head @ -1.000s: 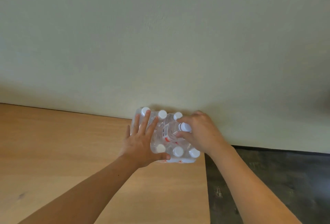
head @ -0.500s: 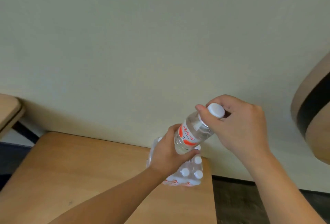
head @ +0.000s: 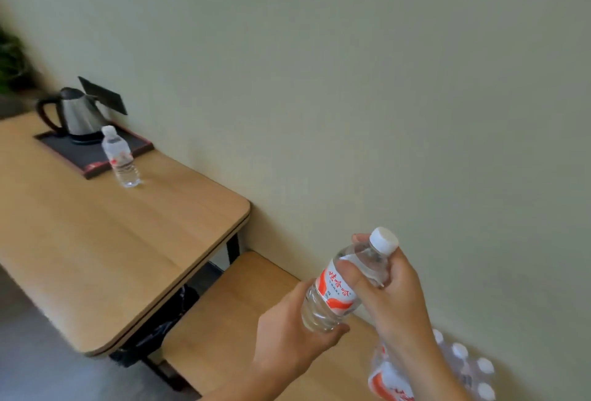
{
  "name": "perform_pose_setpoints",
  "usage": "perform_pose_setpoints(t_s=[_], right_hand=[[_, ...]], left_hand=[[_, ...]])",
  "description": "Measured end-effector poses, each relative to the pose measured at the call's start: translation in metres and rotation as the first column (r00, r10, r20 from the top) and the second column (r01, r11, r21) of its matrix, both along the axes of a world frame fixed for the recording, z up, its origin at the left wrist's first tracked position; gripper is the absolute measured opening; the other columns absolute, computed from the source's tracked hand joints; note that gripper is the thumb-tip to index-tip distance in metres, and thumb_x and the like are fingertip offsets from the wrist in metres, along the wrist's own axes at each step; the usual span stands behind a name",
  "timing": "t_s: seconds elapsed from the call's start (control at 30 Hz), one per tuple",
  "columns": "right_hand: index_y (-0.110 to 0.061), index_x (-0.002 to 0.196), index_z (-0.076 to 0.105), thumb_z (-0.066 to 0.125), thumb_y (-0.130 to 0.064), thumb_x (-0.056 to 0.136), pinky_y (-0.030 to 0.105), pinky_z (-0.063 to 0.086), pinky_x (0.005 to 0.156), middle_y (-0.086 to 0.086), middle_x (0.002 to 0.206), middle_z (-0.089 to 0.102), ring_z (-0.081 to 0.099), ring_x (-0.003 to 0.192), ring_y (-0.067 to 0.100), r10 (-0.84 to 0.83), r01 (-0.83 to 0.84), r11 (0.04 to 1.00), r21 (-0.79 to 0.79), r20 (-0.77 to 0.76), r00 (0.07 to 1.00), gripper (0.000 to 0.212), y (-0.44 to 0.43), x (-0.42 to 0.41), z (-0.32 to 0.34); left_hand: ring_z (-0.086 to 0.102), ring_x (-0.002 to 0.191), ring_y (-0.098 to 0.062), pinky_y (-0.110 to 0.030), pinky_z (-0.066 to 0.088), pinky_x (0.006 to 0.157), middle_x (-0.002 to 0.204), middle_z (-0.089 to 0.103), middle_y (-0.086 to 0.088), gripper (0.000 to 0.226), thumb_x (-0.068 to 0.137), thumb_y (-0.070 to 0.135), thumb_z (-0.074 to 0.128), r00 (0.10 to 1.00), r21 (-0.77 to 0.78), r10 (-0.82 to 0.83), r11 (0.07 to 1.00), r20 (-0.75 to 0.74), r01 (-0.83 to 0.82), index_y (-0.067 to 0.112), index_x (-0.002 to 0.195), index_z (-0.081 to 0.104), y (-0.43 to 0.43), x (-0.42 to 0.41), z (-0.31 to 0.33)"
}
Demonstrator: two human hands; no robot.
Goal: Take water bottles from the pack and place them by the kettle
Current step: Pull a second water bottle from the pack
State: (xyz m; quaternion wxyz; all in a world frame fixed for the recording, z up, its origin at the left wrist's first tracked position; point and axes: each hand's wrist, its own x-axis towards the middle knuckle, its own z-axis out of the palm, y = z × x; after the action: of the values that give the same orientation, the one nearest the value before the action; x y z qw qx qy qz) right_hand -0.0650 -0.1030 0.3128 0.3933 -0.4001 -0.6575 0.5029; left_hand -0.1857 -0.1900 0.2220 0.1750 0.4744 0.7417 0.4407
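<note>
A clear water bottle (head: pixel 339 292) with a red-and-white label and white cap is held tilted in the air by both hands. My left hand (head: pixel 287 346) cups its base. My right hand (head: pixel 390 292) grips its neck and upper body. The shrink-wrapped pack (head: pixel 460 368) of white-capped bottles sits at the lower right, partly hidden behind my right wrist. Far to the left, a steel kettle (head: pixel 76 115) with a black handle stands on a dark tray (head: pixel 64 152). Another water bottle (head: pixel 121 157) stands upright on the table just beside the tray.
The higher wooden table (head: pixel 105 240) carries the kettle and tray, with black legs underneath. A lower wooden surface (head: pixel 236 317) lies under my hands and holds the pack. A plain wall runs behind both. A dark sign (head: pixel 102 95) leans behind the kettle. Some greenery (head: pixel 9 58) shows far left.
The bottle was pulled out of the pack and lifted clear. My view has swung left, bringing the kettle table into sight, and the pack has dropped to the lower right corner.
</note>
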Motion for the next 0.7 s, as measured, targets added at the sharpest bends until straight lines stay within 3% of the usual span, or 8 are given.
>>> perform_pose_setpoints(t_s=[0.1,0.23,0.33,0.47,0.57,0.7], right_hand=[[-0.032,0.108,0.068,0.082,-0.043,0.060,0.023,0.059,0.069,-0.006,0.101,0.077,0.074,0.095,0.011,0.099,-0.098,0.994,-0.036,0.028,0.995,0.051,-0.042,-0.057,-0.005],[-0.035,0.108,0.067,0.086,-0.031,0.072,0.016,0.059,0.061,-0.018,0.095,0.075,0.073,0.089,0.002,0.205,-0.201,0.973,-0.115,0.017,0.979,0.041,-0.104,-0.137,-0.010],[-0.033,0.101,0.070,0.087,-0.021,0.074,0.019,0.060,0.064,-0.017,0.093,0.078,0.074,0.089,0.002,0.300,-0.295,0.943,-0.156,0.005,0.954,0.034,-0.163,-0.212,-0.014],[-0.030,0.091,0.073,0.085,-0.021,0.067,0.021,0.058,0.065,0.000,0.094,0.080,0.077,0.087,0.013,0.338,-0.342,0.923,-0.177,-0.055,0.940,0.029,-0.243,-0.310,-0.015],[-0.030,0.094,0.073,0.087,-0.024,0.066,0.023,0.059,0.066,0.001,0.096,0.080,0.077,0.089,0.015,0.376,-0.381,0.902,-0.201,-0.064,0.924,0.031,-0.289,-0.375,-0.013],[-0.030,0.093,0.074,0.088,-0.028,0.063,0.022,0.059,0.065,0.000,0.095,0.079,0.077,0.088,0.014,0.409,-0.413,0.891,-0.188,-0.062,0.911,0.033,-0.319,-0.449,-0.002]], left_hand=[[0.057,0.096,0.024,-0.003,0.050,0.075,0.109,0.052,0.054,0.069,0.050,0.080,0.075,0.996,-0.065,0.088,0.994,0.020,-0.087,0.077,0.106,0.034,-0.052,-0.044,-0.004],[0.044,0.092,0.038,0.002,0.041,0.072,0.102,0.036,0.068,0.069,0.043,0.083,0.070,0.981,-0.155,0.184,0.973,0.057,-0.174,0.082,0.097,0.027,-0.120,-0.112,-0.009],[0.040,0.081,0.041,0.002,0.037,0.073,0.089,0.047,0.059,0.067,0.045,0.087,0.063,0.975,-0.221,0.203,0.959,0.089,-0.179,0.075,0.101,0.027,-0.187,-0.181,-0.021],[0.042,0.100,0.033,0.003,0.040,0.085,0.117,0.044,0.049,0.070,0.055,0.090,0.057,0.961,-0.308,0.140,0.949,0.240,-0.061,0.077,0.108,0.013,-0.283,-0.283,-0.019],[0.044,0.100,0.032,0.004,0.040,0.073,0.117,0.031,0.061,0.060,0.057,0.080,0.065,0.955,-0.226,0.205,0.962,0.216,-0.155,0.070,0.106,0.032,-0.336,-0.339,-0.012],[0.051,0.098,0.026,-0.001,0.046,0.076,0.112,0.046,0.053,0.066,0.056,0.078,0.067,0.940,-0.188,0.276,0.952,0.200,-0.239,0.060,0.113,0.041,-0.370,-0.401,-0.011]])
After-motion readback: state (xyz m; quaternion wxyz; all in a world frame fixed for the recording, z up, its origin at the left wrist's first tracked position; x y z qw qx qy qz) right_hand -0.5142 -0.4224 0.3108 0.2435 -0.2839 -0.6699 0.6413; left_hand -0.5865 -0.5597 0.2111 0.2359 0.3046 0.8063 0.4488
